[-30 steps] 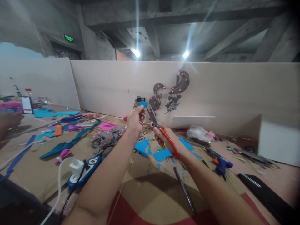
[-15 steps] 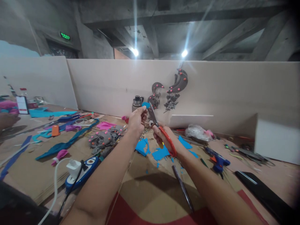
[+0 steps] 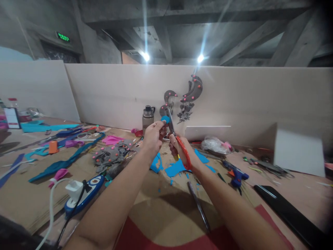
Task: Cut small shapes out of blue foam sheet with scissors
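Note:
My left hand (image 3: 153, 137) pinches a small rounded piece of blue felt (image 3: 165, 119) between thumb and fingers, raised above the table. In my right hand (image 3: 179, 149) is a pair of scissors (image 3: 185, 152) with red handles, its blades pointing up and lying against the right edge of the blue piece. Whether the blades are closed on it I cannot tell. Below the hands, blue felt scraps (image 3: 174, 168) and tiny offcuts lie on the cardboard (image 3: 166, 205). A dark pen-like stick (image 3: 198, 206) rests nearer to me.
To the left are a pile of grey felt pieces (image 3: 111, 155) with pink dots and a blue power strip (image 3: 85, 196) with cables. A bottle (image 3: 148, 119) stands behind my hands. On the right lie a blue glue gun (image 3: 236, 176) and a black phone-like slab (image 3: 288, 211).
The view has turned slightly right, so the surroundings sit further left. The blue piece has shifted a little against the scissor blades; both hands keep their holds.

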Available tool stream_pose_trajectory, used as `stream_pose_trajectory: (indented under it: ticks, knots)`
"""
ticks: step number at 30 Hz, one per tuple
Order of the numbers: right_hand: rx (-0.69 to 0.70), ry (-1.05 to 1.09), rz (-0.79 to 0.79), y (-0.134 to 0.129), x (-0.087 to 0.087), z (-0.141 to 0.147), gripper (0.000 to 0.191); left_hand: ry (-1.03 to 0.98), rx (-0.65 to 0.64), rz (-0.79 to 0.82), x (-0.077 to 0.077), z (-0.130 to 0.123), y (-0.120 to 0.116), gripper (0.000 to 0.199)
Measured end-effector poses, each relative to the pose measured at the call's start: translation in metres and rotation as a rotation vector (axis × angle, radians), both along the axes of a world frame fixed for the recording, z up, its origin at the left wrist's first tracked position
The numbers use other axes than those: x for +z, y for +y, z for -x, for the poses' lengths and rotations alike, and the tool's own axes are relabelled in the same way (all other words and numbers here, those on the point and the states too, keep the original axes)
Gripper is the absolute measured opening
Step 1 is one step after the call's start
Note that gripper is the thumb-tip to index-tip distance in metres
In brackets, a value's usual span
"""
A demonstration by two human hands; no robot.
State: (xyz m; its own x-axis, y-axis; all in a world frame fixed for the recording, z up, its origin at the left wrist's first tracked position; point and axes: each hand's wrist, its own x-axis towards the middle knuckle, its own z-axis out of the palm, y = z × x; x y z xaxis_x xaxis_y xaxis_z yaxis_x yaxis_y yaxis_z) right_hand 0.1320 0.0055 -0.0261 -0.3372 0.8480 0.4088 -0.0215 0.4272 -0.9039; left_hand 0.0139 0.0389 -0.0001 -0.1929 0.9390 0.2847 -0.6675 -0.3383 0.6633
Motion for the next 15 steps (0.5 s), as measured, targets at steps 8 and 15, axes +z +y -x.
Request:
stream_pose_trajectory:
  ticks: [8, 15]
  knots:
    - [-0.019, 0.023, 0.021, 0.0004, -0.0004, 0.0002, 0.055, 0.005, -0.025, -0.024, -0.0017, -0.0055, -0.0041, 0.019]
    - [-0.040, -0.001, 0.004, 0.0061, -0.0056, -0.0006, 0.047, -0.006, -0.013, 0.000, -0.0007, -0.0078, -0.0054, 0.023]
